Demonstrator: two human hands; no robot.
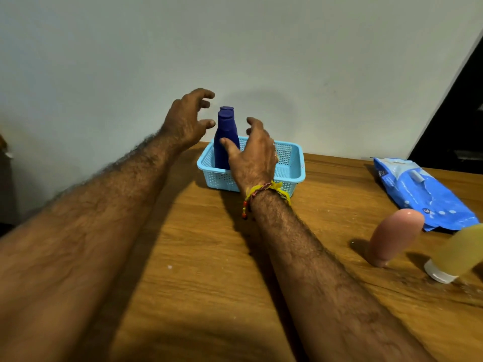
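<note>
Here, two dark blue bottles (226, 142) stand upright, one behind the other, in the left end of the light blue basket (290, 173) on the worktop (209, 257). The left hand (187, 121) and right hand (254, 155) flank them, fingers apart, gripping nothing.

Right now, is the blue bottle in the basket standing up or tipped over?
Upright: the blue bottle stands in the basket, its cap pointing up.

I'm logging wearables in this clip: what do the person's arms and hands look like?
The left forearm and right forearm are hairy, with no sleeves. The left hand wears nothing visible. By the right hand, the wrist carries a yellow-and-red thread band with red beads.
</note>
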